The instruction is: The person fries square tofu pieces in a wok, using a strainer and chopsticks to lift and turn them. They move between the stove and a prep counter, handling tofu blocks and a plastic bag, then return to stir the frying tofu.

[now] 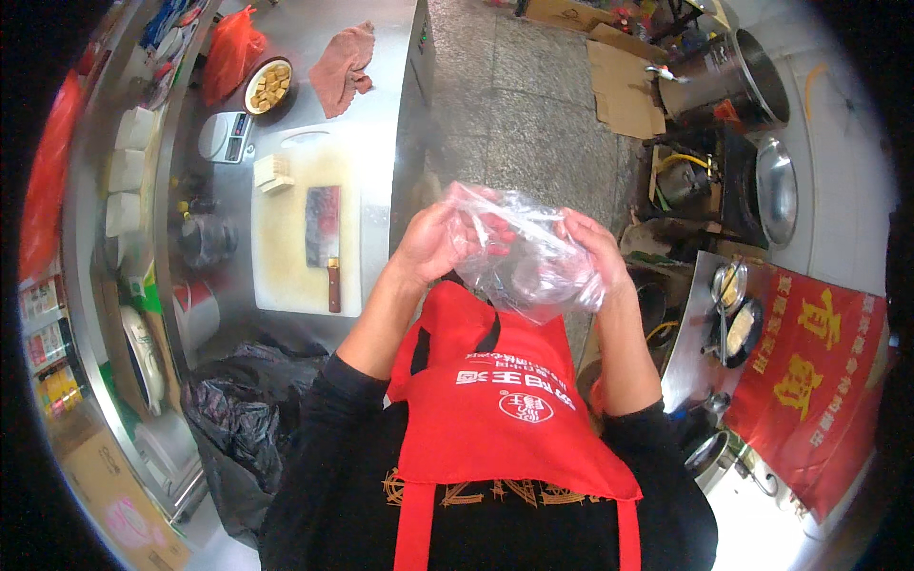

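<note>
A crumpled clear plastic bag (532, 268) is stretched between my two hands in front of the red apron (493, 421). My left hand (446, 239) grips one side, its fingers showing through the plastic. At the opposite side my right hand (598, 250) pinches the bag, with the thumb uppermost. To my left lies a white cutting board (285, 250). On the board are a cleaver (323, 225) with a wooden handle and pieces of white tofu (273, 173).
On the steel counter are a bowl of browned cubes (269, 86), a kitchen scale (225, 137), a red plastic bag (232, 53) and a brown cloth (346, 71). A black plastic bag (243, 407) hangs at lower left. A large steel pot (721, 82) and wok (776, 189) stand right.
</note>
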### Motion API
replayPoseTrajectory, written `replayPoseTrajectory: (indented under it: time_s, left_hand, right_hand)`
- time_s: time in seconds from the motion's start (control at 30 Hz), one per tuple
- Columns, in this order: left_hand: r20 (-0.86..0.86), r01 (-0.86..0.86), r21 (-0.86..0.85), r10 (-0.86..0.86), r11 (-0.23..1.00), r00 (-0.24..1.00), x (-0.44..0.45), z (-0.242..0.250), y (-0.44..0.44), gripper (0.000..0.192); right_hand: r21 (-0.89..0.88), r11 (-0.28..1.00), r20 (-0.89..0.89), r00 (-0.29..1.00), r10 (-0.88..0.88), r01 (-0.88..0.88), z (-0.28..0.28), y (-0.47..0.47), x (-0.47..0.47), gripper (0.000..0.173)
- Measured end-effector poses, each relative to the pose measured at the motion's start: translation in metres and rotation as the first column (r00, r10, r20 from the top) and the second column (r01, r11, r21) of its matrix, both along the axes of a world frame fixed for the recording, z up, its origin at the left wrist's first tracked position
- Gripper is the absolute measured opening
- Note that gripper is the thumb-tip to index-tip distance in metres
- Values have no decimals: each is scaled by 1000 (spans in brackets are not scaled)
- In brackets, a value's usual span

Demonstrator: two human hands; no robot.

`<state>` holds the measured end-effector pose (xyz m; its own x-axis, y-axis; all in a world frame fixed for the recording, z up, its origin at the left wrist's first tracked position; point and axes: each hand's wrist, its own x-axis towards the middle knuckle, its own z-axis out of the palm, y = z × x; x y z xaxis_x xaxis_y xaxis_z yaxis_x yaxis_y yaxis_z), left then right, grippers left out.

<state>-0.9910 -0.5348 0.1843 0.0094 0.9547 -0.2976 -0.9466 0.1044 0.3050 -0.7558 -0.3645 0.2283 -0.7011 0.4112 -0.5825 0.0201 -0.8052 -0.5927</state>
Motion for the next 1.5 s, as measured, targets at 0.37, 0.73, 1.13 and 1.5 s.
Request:
replayPoseTrajectory:
  time_s: [0.37,0.73,1.13,1.5]
  left_hand:
    - [-787,467,-251,-459,848,411,-65,91,28,80]
    - [-389,270,-128,202,954,-899,-19,176,70,39]
    - [-993,217,-72,-91,974,77,-41,123,153,62]
    - [-131,14,84,-2,996,991,-35,64,68,73]
  right_hand:
    - [430,549,200,668,717,-717,91,93,21,33]
    - [430,-734,608,769,-196,-526,151,95,39,33]
    - [883,112,454,890,34,-455,108,179,32,28]
    - [408,865,99,956,275,-291,48,143,-20,25]
